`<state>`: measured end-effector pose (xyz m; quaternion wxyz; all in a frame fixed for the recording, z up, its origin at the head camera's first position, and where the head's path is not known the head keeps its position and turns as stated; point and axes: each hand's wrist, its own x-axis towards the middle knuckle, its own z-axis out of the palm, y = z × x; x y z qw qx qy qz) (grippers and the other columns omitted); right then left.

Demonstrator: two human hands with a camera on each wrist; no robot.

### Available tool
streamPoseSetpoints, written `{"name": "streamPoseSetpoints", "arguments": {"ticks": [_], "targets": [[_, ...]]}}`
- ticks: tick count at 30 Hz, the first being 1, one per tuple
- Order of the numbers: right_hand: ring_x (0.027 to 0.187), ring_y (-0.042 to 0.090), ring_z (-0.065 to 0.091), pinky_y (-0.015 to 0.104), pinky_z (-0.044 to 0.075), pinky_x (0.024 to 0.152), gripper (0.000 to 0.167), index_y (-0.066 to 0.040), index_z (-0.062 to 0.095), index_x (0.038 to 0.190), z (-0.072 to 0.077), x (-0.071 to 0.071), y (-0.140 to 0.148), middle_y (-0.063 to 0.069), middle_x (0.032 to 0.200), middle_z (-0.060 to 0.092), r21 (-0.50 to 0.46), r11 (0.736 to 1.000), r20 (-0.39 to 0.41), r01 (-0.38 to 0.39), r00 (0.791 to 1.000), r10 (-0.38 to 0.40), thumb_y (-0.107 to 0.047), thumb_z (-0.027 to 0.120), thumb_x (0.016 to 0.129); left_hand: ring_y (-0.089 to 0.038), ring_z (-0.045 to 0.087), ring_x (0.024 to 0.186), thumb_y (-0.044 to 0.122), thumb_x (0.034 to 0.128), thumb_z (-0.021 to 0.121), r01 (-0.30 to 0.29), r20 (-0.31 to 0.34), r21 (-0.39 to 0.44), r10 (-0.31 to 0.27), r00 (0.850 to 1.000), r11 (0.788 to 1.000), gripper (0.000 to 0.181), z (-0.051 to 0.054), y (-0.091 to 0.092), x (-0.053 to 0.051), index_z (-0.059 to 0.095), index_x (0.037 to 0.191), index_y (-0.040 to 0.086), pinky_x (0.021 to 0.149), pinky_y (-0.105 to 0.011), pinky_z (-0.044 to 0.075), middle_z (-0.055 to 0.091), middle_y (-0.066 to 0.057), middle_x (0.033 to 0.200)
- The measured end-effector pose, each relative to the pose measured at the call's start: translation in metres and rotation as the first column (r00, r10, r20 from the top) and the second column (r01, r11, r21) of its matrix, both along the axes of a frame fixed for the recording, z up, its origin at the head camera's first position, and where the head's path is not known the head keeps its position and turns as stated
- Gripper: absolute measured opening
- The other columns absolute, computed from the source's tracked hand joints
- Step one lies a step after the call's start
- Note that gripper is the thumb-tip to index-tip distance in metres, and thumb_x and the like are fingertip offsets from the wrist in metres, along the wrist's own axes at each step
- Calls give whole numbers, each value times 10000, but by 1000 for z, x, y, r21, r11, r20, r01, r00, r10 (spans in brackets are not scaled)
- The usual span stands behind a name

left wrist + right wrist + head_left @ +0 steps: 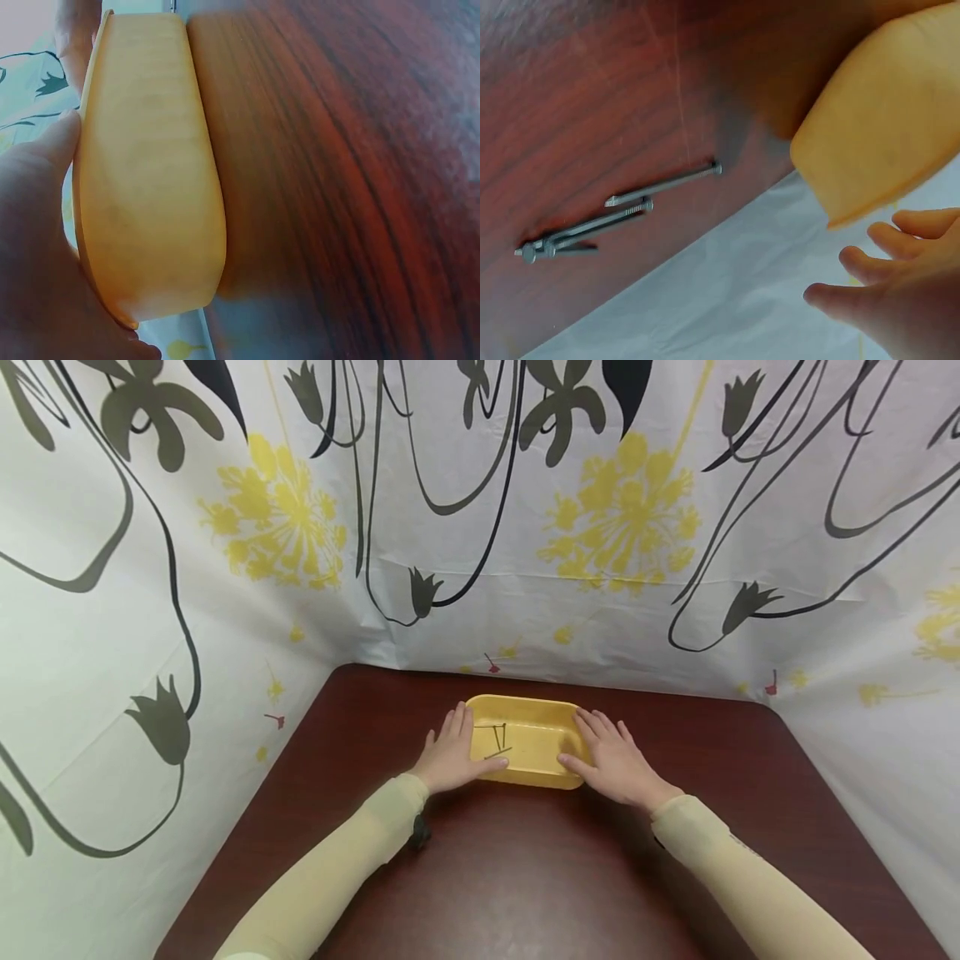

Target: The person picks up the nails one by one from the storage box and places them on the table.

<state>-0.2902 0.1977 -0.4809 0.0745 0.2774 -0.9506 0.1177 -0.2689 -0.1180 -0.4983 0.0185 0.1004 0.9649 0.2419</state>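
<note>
L hand (450, 756), fingers straight, thumb spread, lies along the L end of a yellow tray (528, 777), thumb over the near rim, nothing gripped. Just inside that end, a few thin dark nails (497, 739) lie on the tray's floor, pointing diff. ways. Tray stands upright on the dark counter (480, 868) btwn both hands, toward the far edge by the patterned cloth (450, 543); long axis runs side to side, approx. parallel w/ that edge, R end a touch closer to the camera. Looks like plastic: prob. light, fairly stiff w/ slight flex in the walls, maybe slippery, unlikely to break. Best hold is prob. the rim at the two short ends, fingers under the lip, tray level b/c the nails could slide. At the R end, R hand (617, 768) is likewise spread, thumb apart, nothing gripped; R wrist view puts its fingertips near the rim, contact unclear. Same view shows more nails (592, 225) on the counter, apart from the tray, shafts nearly parallel; prob. stiff, small, easiest pinched mid-shaft.
</note>
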Motion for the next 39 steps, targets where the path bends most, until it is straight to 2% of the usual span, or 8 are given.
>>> {"name": "streamPoseSetpoints", "arguments": {"ticks": [7,18,25,30,36,39], "targets": [[1517,359,130,679,139,1125,1010,-17,212,1597,-9,4,-10,158,1660,163,14,1000,38,-23,999,22,-756,412,938,-253,-38,1536,830,818,530,8,-12,-11,-8,1000,1000,1219,-5,0,-2,-6,1623,88,1174,-603,101,-110,-40,1680],[1516,377,126,662,170,1134,1043,-14,180,1602,-16,8,-23,175,1659,154,27,999,66,-18,998,16,-779,393,926,-232,-48,1534,826,828,519,10,-21,-23,-11,1000,1000,1206,-2,0,-1,1,1623,81,1173,-605,95,-98,-51,1682],[1524,385,24,618,123,1166,1074,19,126,1597,-18,6,-19,207,1663,75,16,1000,65,23,998,-24,-789,357,928,-239,-38,1536,865,814,474,20,-25,-31,-21,999,999,1225,-1,-2,-1,4,1621,73,1172,-606,100,-94,-65,1682],[1523,392,0,620,95,1167,1113,12,64,1601,-19,0,-14,203,1667,21,30,998,63,57,996,-59,-812,356,911,-264,-12,1540,828,836,501,23,-39,-31,-24,999,999,1201,-1,-2,-1,10,1620,63,1169,-613,104,-84,-78,1683],[1523,391,16,611,91,1172,1174,27,56,1597,-23,-2,-10,208,1663,-15,37,995,56,88,994,-90,-846,366,877,-263,-26,1539,800,854,512,27,-28,-59,-29,999,998,1179,2,-2,0,12,1618,54,1171,-609,91,-67,-92,1684],[1522,393,44,618,90,1168,1184,22,65,1599,-24,-3,-6,198,1667,-4,45,995,45,93,994,-95,-855,375,866,-257,-15,1539,858,827,463,32,-25,-78,-34,999,996,1213,5,-1,1,19,1618,54,1175,-601,89,-51,-92,1684]]}}
